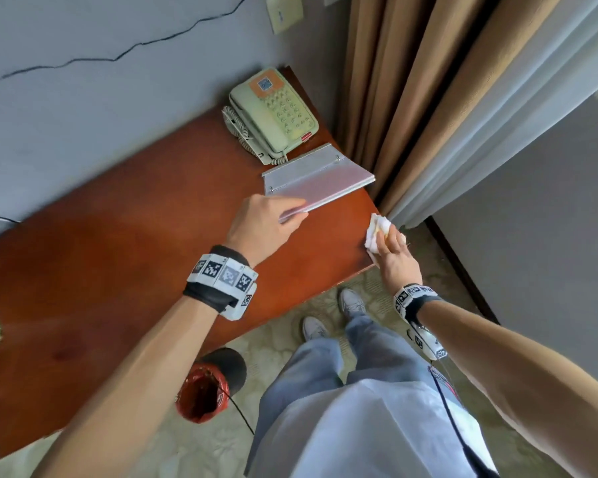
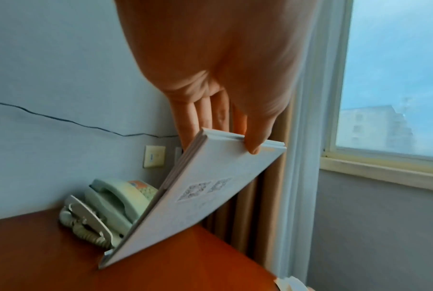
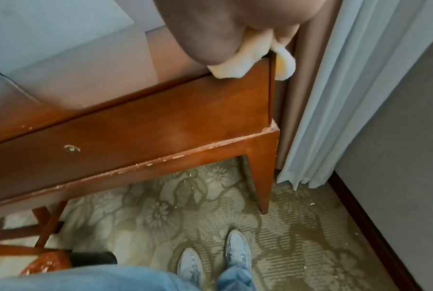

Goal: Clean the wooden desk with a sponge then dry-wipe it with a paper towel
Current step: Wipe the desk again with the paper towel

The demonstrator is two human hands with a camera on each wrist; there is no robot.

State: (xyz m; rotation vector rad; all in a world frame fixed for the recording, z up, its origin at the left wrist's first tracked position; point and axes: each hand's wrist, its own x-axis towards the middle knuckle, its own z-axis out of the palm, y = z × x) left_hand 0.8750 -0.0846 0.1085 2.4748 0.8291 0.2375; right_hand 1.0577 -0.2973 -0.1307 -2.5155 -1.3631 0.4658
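A reddish-brown wooden table (image 1: 135,257) stands against a pale grey wall (image 1: 101,98), its right end tucked up against tan curtains (image 1: 411,81) with a white sheer (image 1: 497,115) beside them; a patterned green carpet (image 1: 283,339) covers the floor. At the far right corner of the table sits a pale green telephone (image 1: 273,115) with its coiled cord.

The left hand (image 1: 263,225) pinches the near edge of a white folder (image 1: 320,175) — thumb on top, fingers underneath — and tilts it up, so that its far edge rests on the table just in front of the telephone while the near edge is lifted off the wood. In the left wrist view the folder's underside (image 2: 203,196) shows two faint diamond patterns.

The right hand (image 1: 392,248) presses a crumpled white paper towel (image 1: 377,232) onto the table's right edge, near the front corner, with its fingers closed over the wad. In the right wrist view the paper towel (image 3: 231,66) hangs partly over the table's corner, close to the curtain.

Below the table's front edge stands a red-lined bin (image 1: 204,391). The person's blue jeans (image 1: 325,367) and light sneakers (image 1: 351,301) show on the carpet. At the picture's left edge something green and white lies on the table, too cut off to identify.
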